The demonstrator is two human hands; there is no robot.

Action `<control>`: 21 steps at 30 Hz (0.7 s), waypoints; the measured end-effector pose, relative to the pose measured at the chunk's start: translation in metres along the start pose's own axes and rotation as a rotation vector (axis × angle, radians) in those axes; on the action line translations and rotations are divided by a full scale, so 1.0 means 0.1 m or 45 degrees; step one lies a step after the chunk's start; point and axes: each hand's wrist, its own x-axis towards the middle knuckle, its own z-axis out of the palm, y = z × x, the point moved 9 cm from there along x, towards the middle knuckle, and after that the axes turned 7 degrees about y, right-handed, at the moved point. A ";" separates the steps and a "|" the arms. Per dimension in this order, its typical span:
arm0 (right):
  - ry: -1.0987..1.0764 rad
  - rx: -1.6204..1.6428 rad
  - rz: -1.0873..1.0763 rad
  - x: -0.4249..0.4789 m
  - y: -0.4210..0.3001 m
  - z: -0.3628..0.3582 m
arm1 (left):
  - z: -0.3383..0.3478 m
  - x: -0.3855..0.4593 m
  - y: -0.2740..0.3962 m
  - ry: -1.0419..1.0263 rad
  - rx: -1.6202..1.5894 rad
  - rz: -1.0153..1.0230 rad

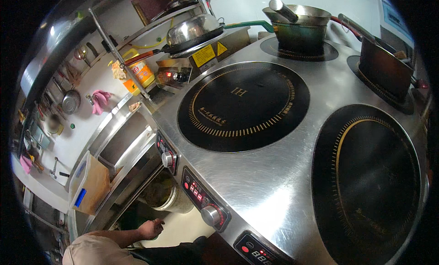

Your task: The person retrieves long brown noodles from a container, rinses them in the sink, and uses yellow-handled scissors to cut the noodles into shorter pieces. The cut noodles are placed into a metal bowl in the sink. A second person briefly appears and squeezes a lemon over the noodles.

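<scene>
My left hand point(151, 229) hangs low at the bottom left, beside the front of the stainless-steel induction range point(219, 172). Its fingers look partly curled, and the dim light hides whether anything is in them. A white bucket point(176, 203) with dark contents stands on the floor just beyond this hand. Nearest to it on the range front is a control panel with a metal knob point(210, 215) and a lit red display. My right hand is out of view. Before me lie a large round black hob plate point(240, 103) and another at the right point(374, 182).
Stacked pans point(301, 30) and a dark pot point(386, 71) stand on the rear plates. A lidded frying pan point(195, 33) sits at the back left, its handle jutting out. Below it is a yellow oil jug point(142, 74). A plastic bin point(91, 184) stands by the sink point(127, 138).
</scene>
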 end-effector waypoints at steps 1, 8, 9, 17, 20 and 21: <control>-0.006 0.003 0.002 -0.01 0.00 0.00 | 0.02 -0.02 0.01 -0.060 0.028 -0.074; 0.049 0.111 -0.001 -0.18 0.01 -0.18 | 0.07 -0.20 -0.12 -0.240 0.068 -0.064; 0.063 0.148 -0.023 -0.28 -0.02 -0.21 | 0.11 -0.25 -0.15 -0.286 0.068 -0.075; -0.748 0.811 0.004 -2.95 -1.04 -0.21 | -0.25 -0.99 -0.36 -0.382 -0.178 -0.160; -1.225 0.973 0.187 -4.33 -1.51 -0.58 | -0.32 -1.31 -0.41 -0.323 -0.208 -0.046; -1.331 1.005 0.236 -4.69 -1.65 -0.74 | -0.47 -1.35 -0.29 -0.334 -0.285 -0.074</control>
